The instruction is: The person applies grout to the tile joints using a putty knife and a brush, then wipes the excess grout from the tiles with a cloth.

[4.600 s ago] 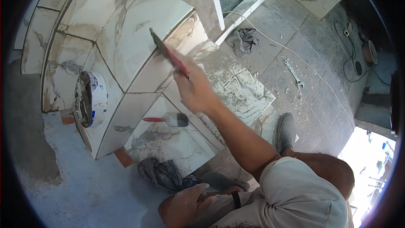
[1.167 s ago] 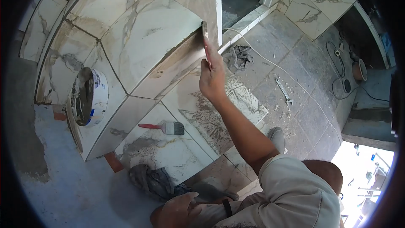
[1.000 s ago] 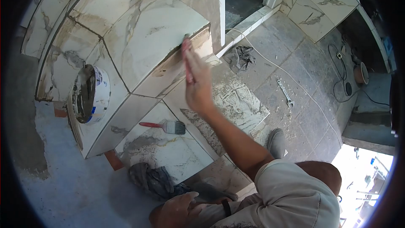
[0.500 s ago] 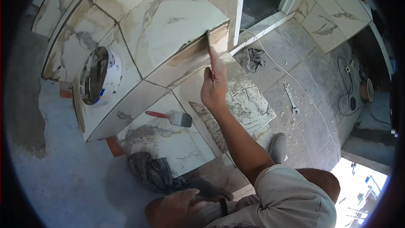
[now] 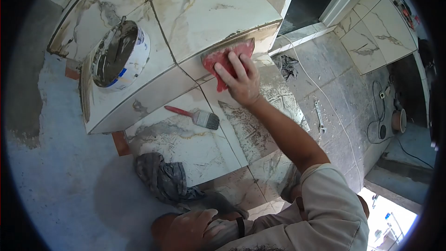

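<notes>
My right hand [image 5: 239,79] grips a red scraper [image 5: 227,60] with its fingers spread over the back. The scraper's long edge lies against the upper part of the tiled step riser [image 5: 193,67], just below the overhanging tread edge. A brownish smear shows on the riser beside the scraper. My left hand [image 5: 193,227] lies over my knee at the bottom of the view, thumb apart and nothing visible in it; its other fingertips are hard to make out. A paintbrush [image 5: 197,117] with a red handle rests on the marbled tile [image 5: 186,158] below the riser.
A white bucket [image 5: 134,62] of grey mix stands on the upper step. A dark crumpled cloth [image 5: 160,176] lies near my leg. On the floor to the right are a wrench [image 5: 320,117], a pale cable [image 5: 332,104] and a crumpled dark bag [image 5: 287,66].
My right hand has turned the scraper from edge-on to broad side showing, and it has moved left along the riser. The view has shifted. My left hand still lies on the knee.
</notes>
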Available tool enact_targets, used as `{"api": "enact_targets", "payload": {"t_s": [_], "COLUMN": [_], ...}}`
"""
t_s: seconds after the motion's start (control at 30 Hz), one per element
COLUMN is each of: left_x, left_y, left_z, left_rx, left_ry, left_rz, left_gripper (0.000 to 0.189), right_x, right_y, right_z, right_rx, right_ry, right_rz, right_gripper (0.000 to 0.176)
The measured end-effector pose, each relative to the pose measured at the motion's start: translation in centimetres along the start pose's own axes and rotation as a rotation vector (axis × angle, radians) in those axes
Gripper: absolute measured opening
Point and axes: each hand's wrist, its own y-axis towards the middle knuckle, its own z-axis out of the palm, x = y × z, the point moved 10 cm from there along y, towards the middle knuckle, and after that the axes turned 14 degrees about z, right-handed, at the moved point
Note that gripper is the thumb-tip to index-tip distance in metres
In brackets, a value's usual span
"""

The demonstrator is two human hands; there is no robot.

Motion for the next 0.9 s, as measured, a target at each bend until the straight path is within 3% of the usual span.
{"api": "enact_targets", "payload": {"t_s": [0.2, 0.27, 0.3, 0.37, 0.43, 0.5, 0.57, 0.63, 0.7, 0.8, 0.87, 0.9], "left_x": [0.1, 0.3, 0.3, 0.3, 0.8, 0.7, 0.0, 0.0, -0.1, -1.2, -1.3, -0.9], "left_y": [-0.1, -0.2, -0.2, -0.3, -0.4, -0.5, -0.5, -0.3, -0.1, 0.5, 0.6, 0.7], "left_z": [-0.8, -0.6, -0.4, -0.4, 0.2, 0.3, -0.2, -0.2, -0.4, -1.3, -1.3, -0.8], "left_rx": [-0.008, 0.017, 0.003, -0.014, 0.03, -0.026, -0.079, -0.002, -0.032, -0.037, -0.017, -0.008], "left_ry": [0.005, 0.003, -0.003, -0.009, 0.023, -0.006, -0.025, 0.066, 0.052, 0.051, 0.076, 0.053], "left_rz": [0.024, 0.013, 0.038, 0.066, 0.028, 0.076, 0.127, 0.073, 0.094, 0.099, 0.086, 0.081], "left_gripper": [0.041, 0.042, 0.041, 0.04, 0.037, 0.037, 0.036, 0.036, 0.036, 0.038, 0.039, 0.039], "right_x": [-0.6, -0.8, -0.5, -1.1, -1.0, -2.6, -1.5, -1.6, 2.2, 5.8, 8.0, 8.3], "right_y": [-0.7, -2.5, -3.0, -4.0, -2.9, -0.3, 0.5, -0.9, 0.5, 1.8, 2.4, 1.5], "right_z": [2.9, 3.2, 2.3, 1.5, -0.1, -2.1, -1.6, 1.5, 1.7, 2.3, 0.7, 0.4], "right_rx": [0.061, 0.265, 0.261, 0.411, 0.319, 0.179, 0.164, 0.34, 0.258, 0.117, -0.057, -0.056], "right_ry": [-0.128, -0.209, -0.21, -0.046, 0.019, 0.14, 0.194, 0.505, 0.78, 0.773, 0.361, 0.362], "right_rz": [-0.069, -0.022, -0.027, 0.139, 0.171, 0.446, 0.474, 0.964, 1.042, 0.967, 0.719, 0.718], "right_gripper": [0.059, 0.062, 0.062, 0.064, 0.065, 0.064, 0.067, 0.07, 0.071, 0.069, 0.066, 0.066]}}
